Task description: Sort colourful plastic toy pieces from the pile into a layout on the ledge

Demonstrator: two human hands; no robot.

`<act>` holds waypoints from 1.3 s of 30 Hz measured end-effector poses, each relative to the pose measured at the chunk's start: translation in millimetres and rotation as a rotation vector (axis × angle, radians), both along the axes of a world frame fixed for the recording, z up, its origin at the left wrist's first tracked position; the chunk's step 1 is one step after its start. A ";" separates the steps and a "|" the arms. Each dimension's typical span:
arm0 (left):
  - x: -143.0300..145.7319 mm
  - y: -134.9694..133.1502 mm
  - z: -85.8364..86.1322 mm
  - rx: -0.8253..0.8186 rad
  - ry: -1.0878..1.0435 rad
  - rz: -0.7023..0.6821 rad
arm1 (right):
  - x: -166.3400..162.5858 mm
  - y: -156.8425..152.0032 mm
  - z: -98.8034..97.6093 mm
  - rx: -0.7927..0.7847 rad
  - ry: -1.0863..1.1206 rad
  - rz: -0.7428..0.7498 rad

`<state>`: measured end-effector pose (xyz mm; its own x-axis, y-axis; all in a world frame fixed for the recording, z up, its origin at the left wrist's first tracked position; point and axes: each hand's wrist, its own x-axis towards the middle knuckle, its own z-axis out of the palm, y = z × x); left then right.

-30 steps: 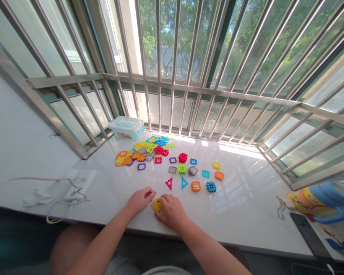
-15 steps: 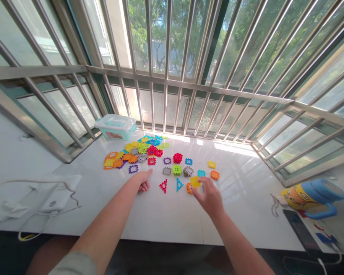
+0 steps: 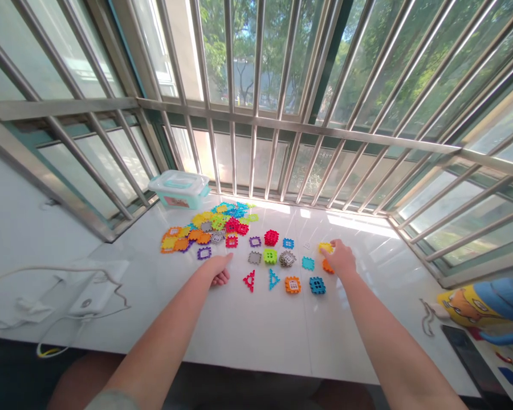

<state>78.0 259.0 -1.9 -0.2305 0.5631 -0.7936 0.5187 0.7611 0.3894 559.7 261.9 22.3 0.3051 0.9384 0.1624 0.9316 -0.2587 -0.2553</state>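
My right hand is at the right end of the laid-out plastic pieces, fingertips closed on a yellow interlocking building tile. Just under the fingers, an orange tile is partly covered. My left hand rests on the table with its fingers curled and thumb outstretched, near a red tile; nothing shows in it. Between the hands lie a red triangle, a blue triangle, an orange window piece, a dark blue window block, a green block and a light blue tile.
A heap of mixed tiles spreads at the back left, before a lidded teal box. White cables and a power strip lie left. A phone and a blue-yellow mug stand right. Metal bars close off the back.
My right hand has moved right and away from me with the yellow tile, from over the orange window piece, uncovering the dark blue block. My left hand stays put; the view has shifted slightly.
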 end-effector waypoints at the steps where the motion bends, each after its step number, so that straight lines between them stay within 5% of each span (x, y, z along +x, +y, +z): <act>1: 0.0 -0.2 -0.3 0.002 0.000 0.002 | -0.6 2.4 -1.5 -0.006 -0.009 -0.006; 8: -0.7 -1.1 -0.7 0.012 -0.057 -0.106 | -4.4 8.3 -6.6 -0.005 -0.038 -0.072; 21: 0.0 -3.9 1.2 -0.034 -0.091 -0.057 | -17.9 10.4 -2.3 -0.110 -0.108 -0.135; 26: 1.5 -6.4 6.0 -0.022 -0.091 -0.077 | -21.6 -1.4 7.4 0.024 -0.100 -0.080; 33: -1.2 -9.9 14.4 0.026 -0.117 -0.059 | -60.8 -84.3 16.0 0.430 0.073 0.168; 39: -3.2 -6.2 16.0 0.034 -0.126 0.036 | -108.2 -190.1 -11.5 0.300 0.242 0.396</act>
<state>74.8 252.8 14.1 -0.1507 0.5831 -0.7983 0.4367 0.7637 0.4754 451.4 71.8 10.8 0.0005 0.9126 0.4089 0.8484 0.2161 -0.4833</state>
